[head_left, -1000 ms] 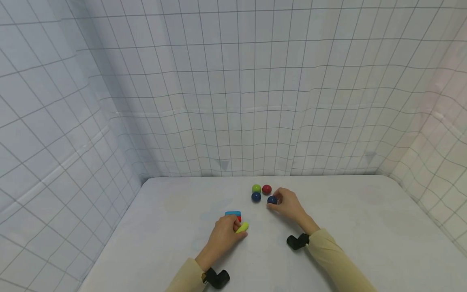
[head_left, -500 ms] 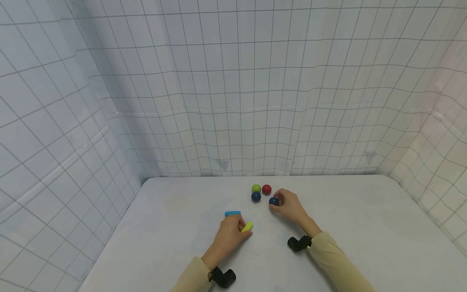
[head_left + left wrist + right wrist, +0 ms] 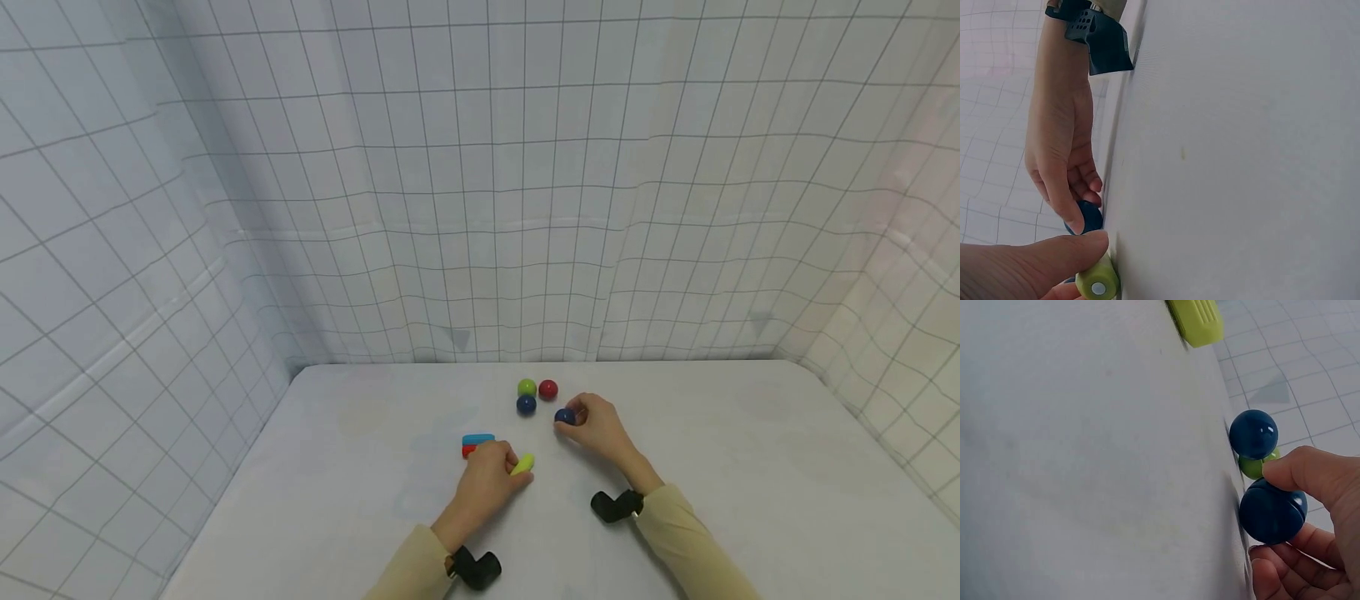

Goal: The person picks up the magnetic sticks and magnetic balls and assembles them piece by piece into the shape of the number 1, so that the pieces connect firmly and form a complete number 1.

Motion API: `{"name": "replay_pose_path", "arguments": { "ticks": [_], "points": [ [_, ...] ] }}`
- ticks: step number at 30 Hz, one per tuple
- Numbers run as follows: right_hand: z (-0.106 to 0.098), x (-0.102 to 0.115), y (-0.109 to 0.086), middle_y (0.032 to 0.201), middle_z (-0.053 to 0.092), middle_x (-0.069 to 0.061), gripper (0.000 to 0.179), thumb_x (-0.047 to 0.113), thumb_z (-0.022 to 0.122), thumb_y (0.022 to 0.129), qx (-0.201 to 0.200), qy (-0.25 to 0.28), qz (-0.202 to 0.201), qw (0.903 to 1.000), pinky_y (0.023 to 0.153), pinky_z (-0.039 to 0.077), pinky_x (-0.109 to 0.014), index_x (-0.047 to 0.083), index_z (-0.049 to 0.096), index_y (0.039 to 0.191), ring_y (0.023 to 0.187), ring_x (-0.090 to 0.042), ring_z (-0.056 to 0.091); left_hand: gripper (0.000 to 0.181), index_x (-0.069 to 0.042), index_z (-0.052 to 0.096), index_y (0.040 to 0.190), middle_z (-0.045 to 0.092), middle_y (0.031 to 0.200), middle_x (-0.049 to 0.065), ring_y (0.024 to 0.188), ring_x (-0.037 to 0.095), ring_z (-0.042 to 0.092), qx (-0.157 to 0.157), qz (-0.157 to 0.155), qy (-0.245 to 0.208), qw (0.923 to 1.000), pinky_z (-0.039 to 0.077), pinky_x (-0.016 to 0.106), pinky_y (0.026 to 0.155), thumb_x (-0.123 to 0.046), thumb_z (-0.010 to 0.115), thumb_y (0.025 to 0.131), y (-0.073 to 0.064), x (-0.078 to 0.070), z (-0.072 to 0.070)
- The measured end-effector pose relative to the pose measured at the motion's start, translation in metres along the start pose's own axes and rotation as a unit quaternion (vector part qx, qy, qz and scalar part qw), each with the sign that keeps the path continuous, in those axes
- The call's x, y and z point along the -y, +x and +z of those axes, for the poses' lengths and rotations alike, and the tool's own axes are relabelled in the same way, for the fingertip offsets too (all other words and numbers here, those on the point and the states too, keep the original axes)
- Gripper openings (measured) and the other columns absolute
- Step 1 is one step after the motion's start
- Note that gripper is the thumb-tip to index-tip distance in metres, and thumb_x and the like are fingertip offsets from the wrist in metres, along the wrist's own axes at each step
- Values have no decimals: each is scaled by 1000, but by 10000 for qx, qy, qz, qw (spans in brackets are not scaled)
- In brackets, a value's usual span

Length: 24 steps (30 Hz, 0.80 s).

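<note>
Between thumb and fingers, my left hand (image 3: 483,485) pinches a short yellow-green stick (image 3: 524,464). One end of this stick (image 3: 1200,324) is ribbed in the right wrist view; the other end has a white dot in the left wrist view. My right hand (image 3: 600,431) pinches a dark blue ball (image 3: 1272,511) low at the table surface. Behind it stand a second dark blue ball (image 3: 527,405), a green ball (image 3: 527,387) and a red ball (image 3: 548,390). Beyond my left hand lie a blue stick (image 3: 478,438) and a red stick (image 3: 468,452), the red one partly hidden by that hand.
The white table (image 3: 337,492) ends at a back edge just behind the balls. A white grid-patterned curtain (image 3: 487,208) hangs behind and at both sides. Black camera mounts (image 3: 617,506) sit at both wrists.
My left hand has slid to the right with the yellow-green stick, baring the red stick's left end. My right hand has drawn the dark blue ball slightly right and nearer.
</note>
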State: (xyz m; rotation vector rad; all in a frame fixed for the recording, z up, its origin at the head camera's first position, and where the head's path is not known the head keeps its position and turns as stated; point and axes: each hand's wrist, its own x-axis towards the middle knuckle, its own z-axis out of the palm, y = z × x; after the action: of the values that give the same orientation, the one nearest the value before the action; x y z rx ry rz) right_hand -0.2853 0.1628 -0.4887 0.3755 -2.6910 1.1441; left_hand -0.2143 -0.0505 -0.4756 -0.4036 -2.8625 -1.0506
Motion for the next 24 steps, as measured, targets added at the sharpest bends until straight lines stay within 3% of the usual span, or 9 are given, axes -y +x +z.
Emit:
{"name": "replay_pose_path", "arguments": {
  "ticks": [10,24],
  "points": [
    [4,-4,-2,75,57,0,28,15,81,74,-334,270,-34,9991,62,44,-28,3,66,95,69,-13,52,24,-5,62,78,46,66,-4,66,12,44,-48,-31,-26,10000,40,28,63,-22,80,77,5,-2,8],
    [4,-4,-5,76,58,0,27,22,80,77,-290,426,151,9986,64,45,-28,4,68,92,70,-13,54,22,-4,62,76,50,69,-3,69,14,46,-332,88,-143,9993,41,28,64,-19,78,79,10,-4,18]
  ]
}}
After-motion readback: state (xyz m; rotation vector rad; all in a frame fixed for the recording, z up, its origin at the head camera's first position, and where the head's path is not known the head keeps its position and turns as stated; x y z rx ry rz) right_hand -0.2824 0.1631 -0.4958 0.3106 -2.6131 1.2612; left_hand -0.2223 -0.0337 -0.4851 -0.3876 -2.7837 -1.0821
